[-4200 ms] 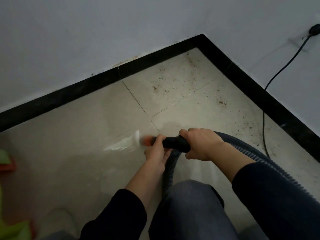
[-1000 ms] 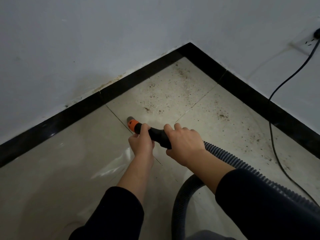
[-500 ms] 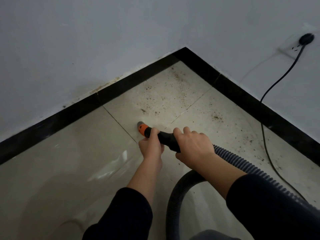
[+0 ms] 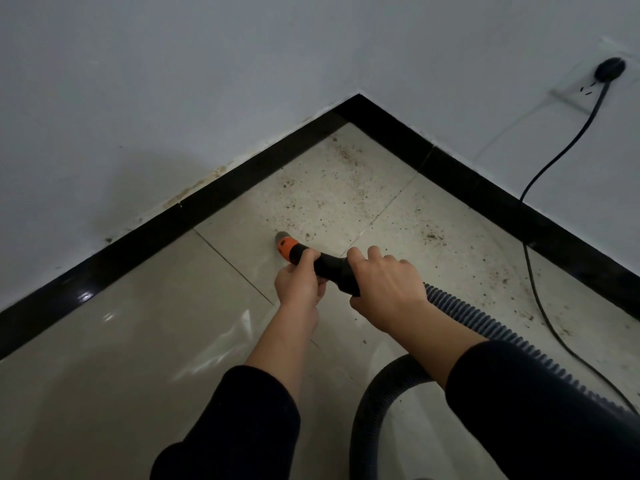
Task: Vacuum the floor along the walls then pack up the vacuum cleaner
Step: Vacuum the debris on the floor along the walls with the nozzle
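A black vacuum nozzle (image 4: 334, 270) with an orange collar and grey tip (image 4: 285, 243) points at the tiled floor (image 4: 138, 341) near a room corner. My left hand (image 4: 299, 287) grips the nozzle just behind the orange collar. My right hand (image 4: 384, 289) grips its rear end, where the ribbed black hose (image 4: 467, 315) begins. The hose runs back under my right sleeve and loops down to the bottom edge. Dark crumbs of dirt (image 4: 346, 192) are scattered over the tiles between the tip and the corner.
A black skirting (image 4: 242, 183) lines both white walls and meets at the corner (image 4: 358, 98). A black power cord (image 4: 540, 296) hangs from a plug in a wall socket (image 4: 609, 69) at the upper right and trails along the floor by the right wall.
Over the last four seconds the nozzle has moved forward from the clean tile towards the dirty corner. In the last half second the hands and nozzle barely shifted.
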### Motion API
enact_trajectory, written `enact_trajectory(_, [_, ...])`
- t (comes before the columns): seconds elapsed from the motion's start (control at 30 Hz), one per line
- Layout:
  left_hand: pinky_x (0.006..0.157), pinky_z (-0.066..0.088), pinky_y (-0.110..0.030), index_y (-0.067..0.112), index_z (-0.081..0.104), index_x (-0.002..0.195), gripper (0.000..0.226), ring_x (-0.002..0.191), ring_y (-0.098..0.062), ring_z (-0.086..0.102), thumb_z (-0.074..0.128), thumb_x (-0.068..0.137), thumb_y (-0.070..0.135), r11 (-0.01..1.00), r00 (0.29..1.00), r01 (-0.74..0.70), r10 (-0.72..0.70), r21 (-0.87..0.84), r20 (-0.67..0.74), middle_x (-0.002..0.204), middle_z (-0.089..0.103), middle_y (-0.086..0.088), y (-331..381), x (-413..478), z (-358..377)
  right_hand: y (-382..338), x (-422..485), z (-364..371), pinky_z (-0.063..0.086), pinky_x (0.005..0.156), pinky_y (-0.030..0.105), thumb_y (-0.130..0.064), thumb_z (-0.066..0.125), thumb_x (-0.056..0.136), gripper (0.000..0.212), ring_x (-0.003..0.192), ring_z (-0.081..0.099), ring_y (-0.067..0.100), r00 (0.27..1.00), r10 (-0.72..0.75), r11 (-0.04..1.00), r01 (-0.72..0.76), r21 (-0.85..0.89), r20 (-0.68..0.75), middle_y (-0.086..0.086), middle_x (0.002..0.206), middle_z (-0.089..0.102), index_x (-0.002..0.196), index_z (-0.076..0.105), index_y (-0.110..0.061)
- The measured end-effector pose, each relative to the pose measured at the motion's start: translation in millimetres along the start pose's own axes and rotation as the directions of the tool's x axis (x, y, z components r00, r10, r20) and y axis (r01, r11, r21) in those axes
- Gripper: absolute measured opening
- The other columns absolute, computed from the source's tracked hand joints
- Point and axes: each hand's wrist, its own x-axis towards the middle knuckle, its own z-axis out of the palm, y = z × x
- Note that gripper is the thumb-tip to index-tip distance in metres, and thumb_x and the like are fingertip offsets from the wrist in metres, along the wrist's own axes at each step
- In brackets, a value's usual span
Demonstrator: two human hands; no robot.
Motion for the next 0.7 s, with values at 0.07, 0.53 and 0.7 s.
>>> enact_trajectory(0.07, [0.065, 0.054, -0.023, 0.009, 0.064, 0.098, 0.015, 0.08, -0.015, 0.067, 0.065, 0.087, 0.02, 1.0, 1.0, -0.004, 0.004, 0.005, -0.008, 0.101, 0.072, -0.014, 6.0, 4.9, -4.9, -7.0, 5.2, 1.5, 0.036, 0.069, 0.031, -0.031, 0.061, 0.089, 0.051, 0.095, 0.057, 0.025, 1.0, -0.003, 1.0, 0.003, 0.01, 0.001, 0.008, 0.115, 0.052, 0.13, 0.036, -0.015])
enact_trajectory(0.53, [0.074, 0.056, -0.026, 0.012, 0.061, 0.096, 0.013, 0.082, -0.015, 0.066, 0.064, 0.086, 0.019, 0.997, 0.993, -0.067, 0.062, -0.038, -0.104, 0.1, 0.07, -0.012, 40.9, 24.5, -35.1, -49.3, 39.9, -3.4, 0.039, 0.072, 0.033, -0.032, 0.062, 0.088, 0.052, 0.097, 0.058, 0.027, 0.998, -0.069, 0.994, 0.069, 0.088, -0.007, 0.008, 0.115, 0.052, 0.13, 0.037, -0.017])
enact_trajectory(0.7, [0.075, 0.056, -0.027, 0.01, 0.06, 0.11, 0.026, 0.084, -0.016, 0.067, 0.066, 0.086, 0.018, 0.995, 0.991, -0.076, 0.068, -0.066, -0.116, 0.1, 0.07, -0.012, 48.5, 31.0, -44.4, -60.3, 46.9, -3.6, 0.04, 0.071, 0.033, -0.031, 0.063, 0.087, 0.049, 0.094, 0.058, 0.027, 0.997, -0.077, 0.991, 0.077, 0.109, -0.002, 0.008, 0.113, 0.051, 0.127, 0.038, -0.018])
